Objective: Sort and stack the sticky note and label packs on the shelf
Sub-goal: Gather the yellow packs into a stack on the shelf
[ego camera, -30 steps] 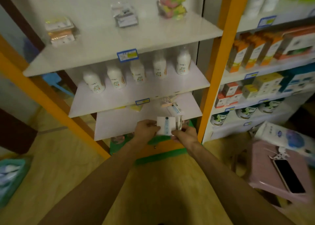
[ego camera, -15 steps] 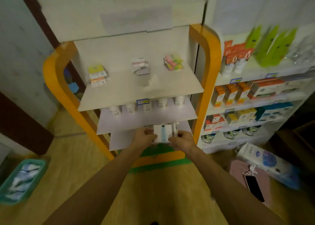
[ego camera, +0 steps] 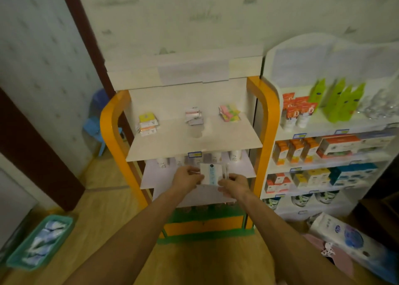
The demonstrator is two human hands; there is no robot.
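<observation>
View pulled back since earlier; both hands still hold white pack (ego camera: 210, 173) before shelf (ego camera: 194, 142): left hand (ego camera: 187, 178), right hand (ego camera: 234, 182) fingers clamped on its edges.

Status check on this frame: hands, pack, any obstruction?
Left hand and right hand both grip white pack, held in front of the lower shelves. Three pack piles on top shelf. Nothing blocking.

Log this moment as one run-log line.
left hand and right hand: both hold white pack | top shelf: three small piles | placement: pending
</observation>
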